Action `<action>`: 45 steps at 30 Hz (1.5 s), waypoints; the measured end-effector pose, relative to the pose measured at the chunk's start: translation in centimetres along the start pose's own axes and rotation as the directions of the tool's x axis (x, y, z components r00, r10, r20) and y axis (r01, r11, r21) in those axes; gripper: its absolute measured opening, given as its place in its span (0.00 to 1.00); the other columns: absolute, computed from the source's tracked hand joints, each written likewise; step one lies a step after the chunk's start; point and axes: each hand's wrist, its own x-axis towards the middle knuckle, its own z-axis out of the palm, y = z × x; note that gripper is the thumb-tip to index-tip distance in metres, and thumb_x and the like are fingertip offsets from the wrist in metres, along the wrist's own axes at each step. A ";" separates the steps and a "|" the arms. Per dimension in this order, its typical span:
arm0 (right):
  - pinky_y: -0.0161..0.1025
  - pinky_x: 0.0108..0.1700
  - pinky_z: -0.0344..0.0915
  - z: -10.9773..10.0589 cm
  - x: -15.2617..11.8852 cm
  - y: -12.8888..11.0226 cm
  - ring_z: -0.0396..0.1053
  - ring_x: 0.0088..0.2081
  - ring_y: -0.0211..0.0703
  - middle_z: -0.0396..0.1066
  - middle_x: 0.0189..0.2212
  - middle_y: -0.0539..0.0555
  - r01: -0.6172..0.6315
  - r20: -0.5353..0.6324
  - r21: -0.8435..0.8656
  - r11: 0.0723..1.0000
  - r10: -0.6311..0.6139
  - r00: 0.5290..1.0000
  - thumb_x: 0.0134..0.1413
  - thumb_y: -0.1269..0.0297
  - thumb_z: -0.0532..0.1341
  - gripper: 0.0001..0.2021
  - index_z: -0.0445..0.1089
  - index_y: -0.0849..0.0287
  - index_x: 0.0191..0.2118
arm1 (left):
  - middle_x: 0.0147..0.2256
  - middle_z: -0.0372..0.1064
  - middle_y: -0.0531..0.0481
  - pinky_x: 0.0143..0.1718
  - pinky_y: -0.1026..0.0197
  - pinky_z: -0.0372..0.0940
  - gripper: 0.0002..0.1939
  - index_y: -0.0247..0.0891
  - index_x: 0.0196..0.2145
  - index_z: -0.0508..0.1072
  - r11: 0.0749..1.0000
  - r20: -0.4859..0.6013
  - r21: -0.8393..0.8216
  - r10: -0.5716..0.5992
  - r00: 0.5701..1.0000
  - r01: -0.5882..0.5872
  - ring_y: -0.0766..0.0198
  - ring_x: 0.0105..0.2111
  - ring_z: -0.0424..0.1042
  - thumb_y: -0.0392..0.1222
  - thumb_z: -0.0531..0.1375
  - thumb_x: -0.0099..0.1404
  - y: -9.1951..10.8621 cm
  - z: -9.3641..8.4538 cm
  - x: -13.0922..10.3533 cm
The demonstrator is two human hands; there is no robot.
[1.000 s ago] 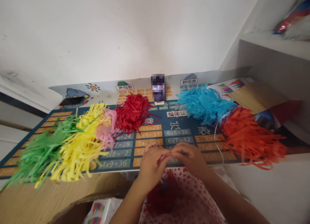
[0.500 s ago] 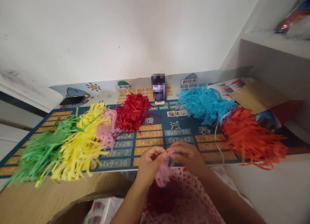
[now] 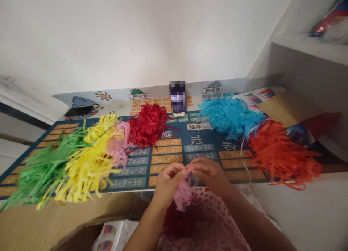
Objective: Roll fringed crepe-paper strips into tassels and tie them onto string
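Between my hands is a pink paper tassel [image 3: 184, 196], its cut strips hanging down over my lap. My left hand [image 3: 171, 180] is closed on the tassel's twisted top from the left. From the right, the fingers of my right hand [image 3: 208, 173] pinch the same pink end, close to the left fingertips. Under the tassel, in my lap, is a dark red mass [image 3: 181, 220] whose details are blurred. Just past my hands lies a desk mat [image 3: 174, 171] printed with multiplication sums.
Green [image 3: 46, 171], yellow [image 3: 87, 164], pink [image 3: 118, 142] and red [image 3: 149, 124] tassels lie on the left. Blue [image 3: 231, 115] and orange [image 3: 282, 153] ones lie right, beside a white cord [image 3: 243, 155]. A phone [image 3: 178, 99] stands at the wall; an open box [image 3: 81, 233] sits below left.
Both hands keep their pinch on the pink tassel's top, with only slight finger movement. The view has shifted a little; the tassels on the mat lie as before.
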 end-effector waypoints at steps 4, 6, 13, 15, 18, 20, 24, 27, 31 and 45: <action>0.37 0.39 0.69 0.6 -0.1 -0.1 0.73 0.35 0.41 0.76 0.32 0.52 -0.036 -0.119 -0.036 0.999 0.031 0.992 0.58 0.63 0.62 0.06 0.78 0.53 0.35 | 0.27 0.74 0.50 0.33 0.62 0.67 0.08 0.38 0.29 0.75 0.904 -0.032 0.354 0.266 0.963 -0.238 0.63 0.28 0.72 0.46 0.63 0.61 0.1 0.1 -0.3; 0.37 0.39 0.69 1.0 -0.2 -0.2 0.73 0.35 0.41 0.76 0.31 0.52 -0.033 -0.199 -0.079 0.996 0.017 0.980 0.57 0.66 0.61 0.06 0.77 0.53 0.33 | 0.31 0.77 0.50 0.43 0.56 0.68 0.06 0.41 0.30 0.77 0.736 0.015 0.548 0.465 0.885 -0.397 0.61 0.33 0.74 0.43 0.62 0.63 0.3 0.2 -0.5; 0.37 0.38 0.68 2.1 -0.4 -0.8 0.73 0.34 0.41 0.76 0.30 0.51 -0.041 -0.329 -0.148 0.988 -0.010 0.944 0.56 0.68 0.61 0.06 0.76 0.53 0.32 | 0.33 0.77 0.50 0.43 0.57 0.68 0.06 0.41 0.31 0.75 0.584 0.141 0.610 0.585 0.799 -0.535 0.61 0.36 0.75 0.39 0.59 0.66 0.9 0.8 -0.4; 0.37 0.38 0.68 2.3 -0.5 -0.9 0.73 0.34 0.40 0.75 0.30 0.51 -0.032 -0.338 -0.138 0.990 -0.017 0.941 0.55 0.70 0.61 0.06 0.76 0.53 0.33 | 0.33 0.77 0.49 0.43 0.57 0.68 0.06 0.41 0.31 0.74 0.580 0.163 0.604 0.582 0.797 -0.546 0.61 0.37 0.75 0.39 0.59 0.66 0.8 1.0 -0.3; 0.37 0.39 0.68 1.5 -0.7 -0.8 0.73 0.34 0.41 0.76 0.31 0.51 0.010 -0.294 -0.163 0.987 -0.058 0.954 0.56 0.69 0.61 0.06 0.76 0.53 0.34 | 0.31 0.76 0.50 0.43 0.57 0.68 0.08 0.41 0.29 0.73 0.554 0.203 0.617 0.574 0.793 -0.559 0.61 0.36 0.75 0.40 0.58 0.66 0.8 1.0 -0.3; 0.39 0.41 0.68 -0.2 -1.2 -0.1 0.73 0.37 0.42 0.76 0.33 0.52 -0.019 -0.283 -0.235 0.972 -0.050 0.958 0.57 0.66 0.61 0.06 0.77 0.52 0.37 | 0.29 0.75 0.51 0.39 0.60 0.68 0.08 0.40 0.27 0.72 0.567 0.213 0.609 0.557 0.803 -0.555 0.62 0.33 0.74 0.39 0.59 0.66 0.9 0.9 -0.3; 0.42 0.41 0.67 -6.4 -2.5 2.6 0.72 0.36 0.45 0.76 0.35 0.54 -0.317 -0.544 -0.385 0.867 0.065 0.836 0.57 0.58 0.61 0.09 0.76 0.55 0.36 | 0.28 0.74 0.52 0.34 0.64 0.68 0.06 0.41 0.29 0.75 0.610 0.262 0.549 0.523 0.811 -0.571 0.64 0.31 0.74 0.38 0.61 0.64 1.1 0.2 -0.2; 0.42 0.41 0.66 -11.6 -2.8 4.3 0.71 0.37 0.47 0.76 0.35 0.57 -0.487 -0.675 -0.449 0.749 0.072 0.734 0.58 0.54 0.59 0.13 0.76 0.58 0.35 | 0.30 0.74 0.52 0.34 0.65 0.68 0.06 0.42 0.32 0.78 0.618 0.312 0.505 0.519 0.796 -0.602 0.65 0.31 0.74 0.37 0.61 0.65 0.8 0.2 0.0; 0.41 0.42 0.63 -16.4 -0.7 5.2 0.72 0.39 0.49 0.76 0.37 0.60 -0.684 -0.777 -0.538 0.493 0.025 0.629 0.59 0.54 0.57 0.16 0.77 0.59 0.37 | 0.31 0.74 0.52 0.34 0.66 0.68 0.05 0.42 0.35 0.80 0.630 0.365 0.478 0.490 0.791 -0.611 0.65 0.31 0.74 0.36 0.62 0.63 0.3 0.7 0.1; 0.41 0.40 0.65 -15.3 -1.7 3.5 0.74 0.38 0.51 0.78 0.34 0.57 -0.715 -0.827 -0.393 0.579 0.118 0.549 0.57 0.52 0.57 0.18 0.79 0.59 0.38 | 0.27 0.73 0.49 0.36 0.62 0.66 0.08 0.39 0.29 0.79 0.788 0.280 0.407 0.373 0.884 -0.462 0.63 0.31 0.72 0.41 0.62 0.64 0.7 0.4 -0.2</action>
